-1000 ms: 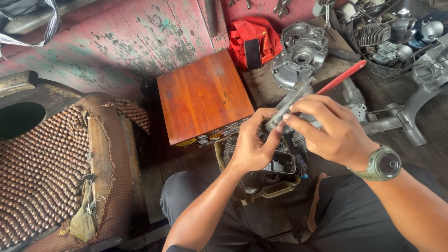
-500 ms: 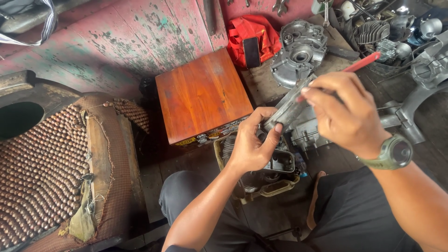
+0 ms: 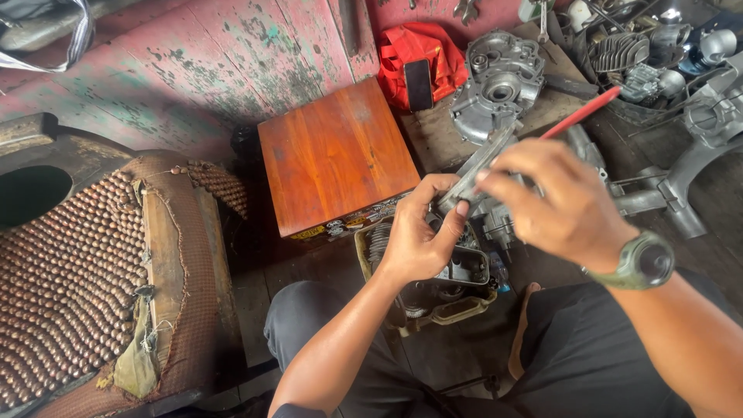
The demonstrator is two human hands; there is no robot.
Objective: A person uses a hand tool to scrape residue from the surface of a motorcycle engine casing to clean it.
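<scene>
My left hand [image 3: 422,236] grips the lower end of a flat grey metal part [image 3: 480,166], thumb pressed on it. My right hand [image 3: 553,201], a green watch on its wrist, is closed around a red-handled tool [image 3: 582,113] whose handle points up and right, and its fingers rest on the same metal part. Under both hands sits a dirty tan tray [image 3: 441,298] with dark engine pieces in it, between my knees.
A reddish wooden box [image 3: 333,155] stands just left of my hands. Behind are a red cloth with a black phone [image 3: 419,83], a grey engine casing [image 3: 499,81] and several metal engine parts at the right. A beaded seat cover [image 3: 70,271] lies at the left.
My right hand has moved up and to the right with the red-handled tool. The left hand has kept its grip on the metal part, which now tilts more upright.
</scene>
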